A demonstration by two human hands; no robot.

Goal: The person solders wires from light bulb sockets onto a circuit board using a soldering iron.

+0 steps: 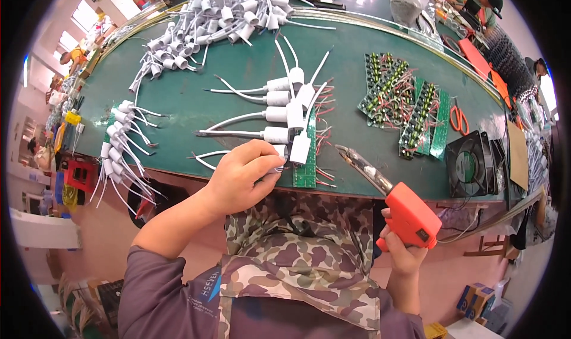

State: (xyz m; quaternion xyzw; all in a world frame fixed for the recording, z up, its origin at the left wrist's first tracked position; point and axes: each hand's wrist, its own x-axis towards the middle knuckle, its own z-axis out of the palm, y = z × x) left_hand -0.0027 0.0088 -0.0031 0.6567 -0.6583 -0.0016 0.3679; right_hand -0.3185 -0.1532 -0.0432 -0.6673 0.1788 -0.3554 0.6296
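My left hand [242,177] is closed, its fingertips on a white cylindrical housing [281,151] that they partly cover. That housing lies at the near end of a cluster of wired white housings [276,114] set along a green circuit board strip [305,179]. Thin red and dark wires [323,134] stick out from the strip's right side. In my right hand [402,251] is a red soldering gun [413,213], gripped by its handle. Its metal tip points up and left, to the right of the strip and apart from it.
A big heap of white housings [223,15] covers the far table. More wired housings [119,131] line the left edge. Populated circuit boards [386,92], orange-handled scissors [459,120] and a black fan [470,165] lie to the right. Another person [476,6] sits at the far right.
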